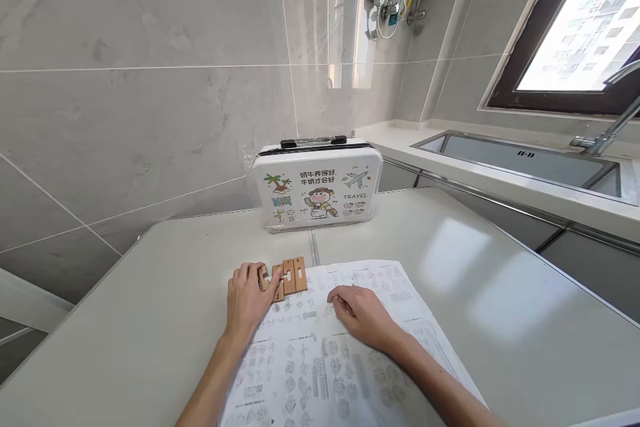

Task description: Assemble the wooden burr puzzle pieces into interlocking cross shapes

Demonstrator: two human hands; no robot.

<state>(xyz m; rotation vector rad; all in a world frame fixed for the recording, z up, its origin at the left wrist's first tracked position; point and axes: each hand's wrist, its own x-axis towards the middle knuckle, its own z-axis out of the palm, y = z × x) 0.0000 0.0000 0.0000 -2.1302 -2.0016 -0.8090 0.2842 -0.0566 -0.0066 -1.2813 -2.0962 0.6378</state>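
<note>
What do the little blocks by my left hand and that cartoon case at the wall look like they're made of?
Blocks: apparently bare wood, matte tan with cut notches. Case: probably glossy white plastic or tin, judging by its sheen and printed pictures; clear film seems to wrap it.

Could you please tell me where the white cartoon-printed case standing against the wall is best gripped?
Probably by the black handle on top of the white cartoon-printed case, coming from above: the case stands upright on its narrow edge against the tiled wall, so the handle faces up, unobstructed.

Tan wooden blocks (289, 276), white sheet (345, 347)
</note>
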